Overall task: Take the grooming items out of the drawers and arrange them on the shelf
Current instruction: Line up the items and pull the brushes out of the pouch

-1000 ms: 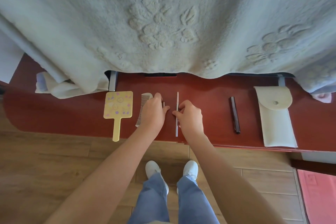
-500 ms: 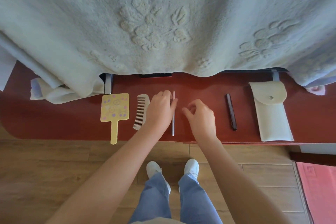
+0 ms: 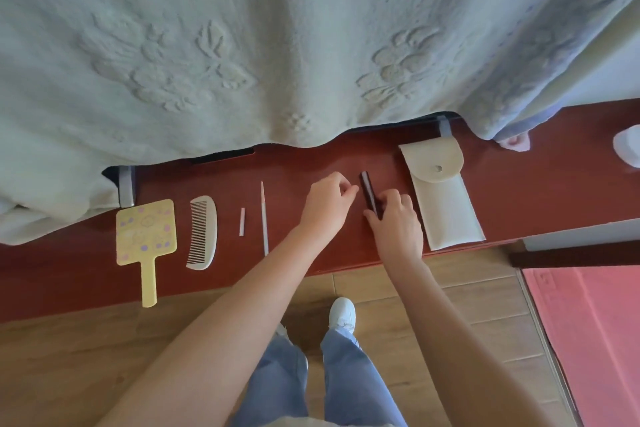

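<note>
Head view: a red-brown shelf [image 3: 69, 263] runs across the frame below a hanging pale blanket [image 3: 242, 45]. 6 items lie on it in a row, left to right: yellow hand mirror [image 3: 145, 236], white comb [image 3: 202, 232], short white piece [image 3: 242, 222], long thin white stick [image 3: 264, 218], dark bar [image 3: 366, 188] and cream pouch [image 3: 446, 211].

The coming move turns on the dark bar. Its long axis runs from the back of the shelf toward the front edge, with the far end leaning slightly left, roughly parallel to the pouch just beside it on the right. The right hand [image 3: 398, 222] is the nearer one: its fingers curl over the bar's near end and hide it. The left hand [image 3: 327, 206] sits on the bar's left side with fingers curled, their tips just beside its far half; whether they touch it cannot be told. Judging from this, the bar is about to be nudged straight or spaced evenly in the row.

Against the frame 0.5 s earlier, both hands have moved right. Then the left hand was on the long thin stick and the dark bar lay untouched. Now the stick and the short piece lie free, apart from both hands.
</note>
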The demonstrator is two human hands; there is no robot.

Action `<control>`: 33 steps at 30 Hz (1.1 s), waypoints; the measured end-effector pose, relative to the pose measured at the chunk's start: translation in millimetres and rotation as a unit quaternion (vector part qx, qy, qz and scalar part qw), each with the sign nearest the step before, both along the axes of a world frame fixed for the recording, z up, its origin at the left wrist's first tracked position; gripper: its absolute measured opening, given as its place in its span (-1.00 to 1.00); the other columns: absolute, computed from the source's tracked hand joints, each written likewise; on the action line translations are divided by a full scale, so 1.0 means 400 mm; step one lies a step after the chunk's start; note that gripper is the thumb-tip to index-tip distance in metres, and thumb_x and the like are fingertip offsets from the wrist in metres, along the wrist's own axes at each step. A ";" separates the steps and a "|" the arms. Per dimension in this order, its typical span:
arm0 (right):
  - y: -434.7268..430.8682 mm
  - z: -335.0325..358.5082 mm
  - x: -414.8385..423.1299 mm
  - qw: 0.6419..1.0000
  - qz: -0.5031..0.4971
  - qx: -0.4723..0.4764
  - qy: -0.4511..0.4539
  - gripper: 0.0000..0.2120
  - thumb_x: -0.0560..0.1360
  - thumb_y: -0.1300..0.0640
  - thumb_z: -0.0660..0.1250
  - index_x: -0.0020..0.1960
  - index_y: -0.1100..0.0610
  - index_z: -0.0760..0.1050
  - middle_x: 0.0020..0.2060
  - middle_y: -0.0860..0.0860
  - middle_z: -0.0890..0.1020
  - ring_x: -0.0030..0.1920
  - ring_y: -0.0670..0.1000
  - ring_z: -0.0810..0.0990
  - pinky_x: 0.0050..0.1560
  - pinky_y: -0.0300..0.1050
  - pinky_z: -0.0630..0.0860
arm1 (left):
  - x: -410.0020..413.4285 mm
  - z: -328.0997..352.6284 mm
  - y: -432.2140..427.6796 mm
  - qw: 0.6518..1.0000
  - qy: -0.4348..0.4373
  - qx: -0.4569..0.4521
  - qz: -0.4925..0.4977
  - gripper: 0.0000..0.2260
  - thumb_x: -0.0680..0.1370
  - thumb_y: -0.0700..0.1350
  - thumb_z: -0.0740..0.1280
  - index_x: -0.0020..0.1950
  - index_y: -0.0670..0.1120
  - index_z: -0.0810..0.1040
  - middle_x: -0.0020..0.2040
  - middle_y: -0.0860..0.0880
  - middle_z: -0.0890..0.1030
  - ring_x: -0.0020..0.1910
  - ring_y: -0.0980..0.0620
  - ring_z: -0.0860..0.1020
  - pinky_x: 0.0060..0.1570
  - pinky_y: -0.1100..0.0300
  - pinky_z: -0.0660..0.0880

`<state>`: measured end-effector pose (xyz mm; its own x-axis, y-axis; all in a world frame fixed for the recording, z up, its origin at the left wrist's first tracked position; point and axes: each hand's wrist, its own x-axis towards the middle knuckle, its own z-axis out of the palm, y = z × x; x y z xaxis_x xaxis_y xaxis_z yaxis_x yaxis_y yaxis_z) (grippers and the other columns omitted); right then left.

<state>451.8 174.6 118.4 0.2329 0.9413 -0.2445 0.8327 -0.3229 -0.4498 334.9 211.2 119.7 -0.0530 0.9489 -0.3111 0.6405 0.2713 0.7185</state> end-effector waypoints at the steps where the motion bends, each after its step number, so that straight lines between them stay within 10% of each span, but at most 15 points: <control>1: 0.002 -0.002 0.002 1.000 0.003 -0.002 0.001 -0.69 0.52 0.07 0.31 0.23 0.12 0.39 0.09 0.09 0.50 0.00 0.11 0.55 -0.18 -0.12 0.41 | 0.009 -0.003 0.007 1.000 0.000 -0.004 0.000 -0.83 0.55 -0.03 0.30 -0.03 -0.12 0.57 -0.07 -0.05 0.63 -0.05 -0.04 0.57 -0.02 0.06 0.50; 22: 0.000 0.101 -0.062 0.912 0.049 -0.129 0.385 -0.79 0.59 0.09 0.18 -0.16 0.06 0.54 -0.47 -0.16 0.55 -0.54 -0.22 0.40 -0.49 -0.39 0.29 | -0.064 0.077 0.004 0.961 -0.252 -0.098 0.066 -0.69 0.64 -0.01 0.07 -0.22 -0.01 0.49 -0.20 0.04 0.45 -0.29 0.05 0.36 -0.19 0.14 0.29; 33: -0.114 0.068 -0.084 0.934 0.080 -0.172 0.304 -0.80 0.53 0.05 0.26 -0.19 0.07 0.59 -0.32 -0.06 0.68 -0.44 -0.17 0.45 -0.42 -0.35 0.36 | -0.236 0.172 0.050 0.938 -0.287 0.031 0.189 -0.67 0.65 -0.07 0.07 -0.27 -0.03 0.47 -0.34 0.06 0.39 -0.41 0.19 0.35 -0.34 0.26 0.25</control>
<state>418.1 129.0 145.7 -0.1846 0.7931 -0.5804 0.5077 -0.4287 -0.7473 240.5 231.0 188.6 -0.2307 0.9130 -0.3364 0.0088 0.3477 0.9376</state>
